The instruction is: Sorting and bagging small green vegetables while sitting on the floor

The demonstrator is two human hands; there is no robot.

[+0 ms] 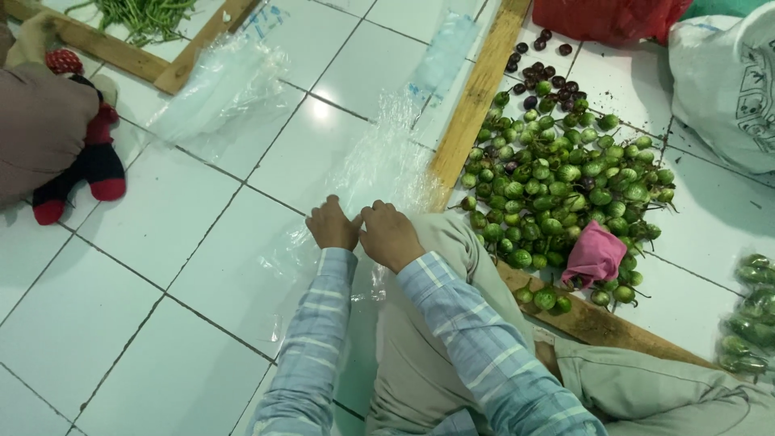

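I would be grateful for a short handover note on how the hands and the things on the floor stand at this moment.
Left hand and right hand: side by side, fingers curled on the clear plastic bags lying flat on the white tiled floor.
Small round green eggplants: heaped to the right, behind a wooden frame, with a pink cloth on the heap.
Done: several filled bags lie at the far right.
Left: the heap is loose; no eggplant is in either hand.
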